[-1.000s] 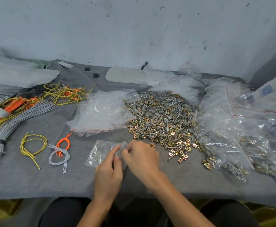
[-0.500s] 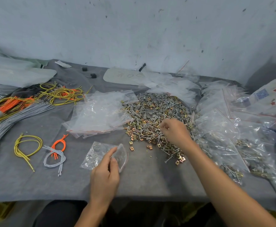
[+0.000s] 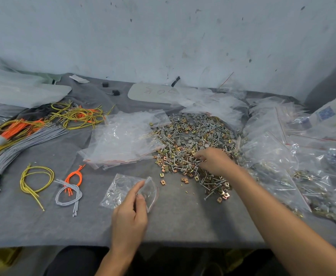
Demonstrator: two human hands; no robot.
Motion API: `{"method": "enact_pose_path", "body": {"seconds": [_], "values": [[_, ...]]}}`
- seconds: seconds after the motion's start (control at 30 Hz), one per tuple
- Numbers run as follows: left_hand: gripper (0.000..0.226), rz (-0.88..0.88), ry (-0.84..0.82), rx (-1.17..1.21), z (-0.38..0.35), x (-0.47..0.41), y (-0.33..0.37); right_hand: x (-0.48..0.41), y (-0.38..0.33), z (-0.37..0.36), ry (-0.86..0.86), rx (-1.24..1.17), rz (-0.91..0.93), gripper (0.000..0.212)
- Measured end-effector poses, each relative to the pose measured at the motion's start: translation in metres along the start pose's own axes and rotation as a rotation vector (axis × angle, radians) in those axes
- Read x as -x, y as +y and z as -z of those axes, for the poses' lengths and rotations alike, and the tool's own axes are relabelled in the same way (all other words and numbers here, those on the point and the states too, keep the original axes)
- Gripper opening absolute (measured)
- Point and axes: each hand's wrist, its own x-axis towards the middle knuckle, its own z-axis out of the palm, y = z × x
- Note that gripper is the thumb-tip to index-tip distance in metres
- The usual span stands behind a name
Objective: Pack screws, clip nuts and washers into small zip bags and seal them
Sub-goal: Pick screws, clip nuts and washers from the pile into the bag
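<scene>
A small clear zip bag [image 3: 123,188] lies on the grey cloth near the front edge, its mouth held open toward the right. My left hand [image 3: 130,214] pinches that mouth between thumb and forefinger. A wide heap of screws, brass clip nuts and grey washers [image 3: 191,142] spreads across the middle of the table. My right hand [image 3: 215,161] reaches into the near side of the heap with fingers curled down among the screws; what they hold is hidden.
A stack of empty zip bags [image 3: 123,140] lies left of the heap. Filled bags [image 3: 282,156] pile up on the right. Yellow, orange and grey wire bundles [image 3: 23,132] cover the left side, with small loops [image 3: 69,188] nearer. The table edge [image 3: 183,245] runs along the front.
My right hand left the bag and moved up and right into the heap. My left hand stayed at the bag's mouth.
</scene>
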Motion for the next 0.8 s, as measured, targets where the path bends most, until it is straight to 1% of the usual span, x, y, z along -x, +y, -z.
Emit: {"method": "enact_pose_path", "body": {"seconds": [0.07,0.17,0.2,0.3,0.4,0.43,0.5,0.67,0.7,0.8], "values": [[0.039,0.014,0.007,0.008,0.000,0.000,0.001,0.000,0.000,0.001,0.002,0.005,0.014,0.035],[0.038,0.022,0.010,0.010,0.001,0.000,0.003,0.002,0.004,-0.001,0.044,0.019,0.033,0.009],[0.038,0.022,0.011,0.012,0.001,0.000,0.003,0.002,0.005,-0.003,0.064,0.028,0.037,0.006],[0.040,0.021,0.009,0.014,-0.001,0.000,0.001,0.005,0.010,-0.005,0.063,0.051,0.083,0.008],[0.046,0.027,0.001,0.000,0.000,0.000,0.001,0.006,0.012,-0.003,-0.029,0.064,0.137,0.028],[0.047,0.028,0.001,-0.003,0.000,0.000,0.002,0.005,0.011,-0.002,-0.038,0.070,0.142,0.030],[0.047,0.033,0.007,-0.005,0.001,0.000,0.002,0.004,0.011,-0.002,-0.024,0.072,0.140,0.025],[0.038,0.053,0.011,0.003,0.000,0.001,0.003,0.002,0.016,-0.004,0.034,0.066,0.126,0.005],[0.037,0.056,0.009,0.005,0.000,0.001,0.003,0.003,0.017,-0.006,0.060,0.062,0.126,0.003],[0.038,0.054,0.015,0.005,0.001,0.000,0.005,0.004,0.023,-0.013,0.164,0.028,0.128,0.008]]}}
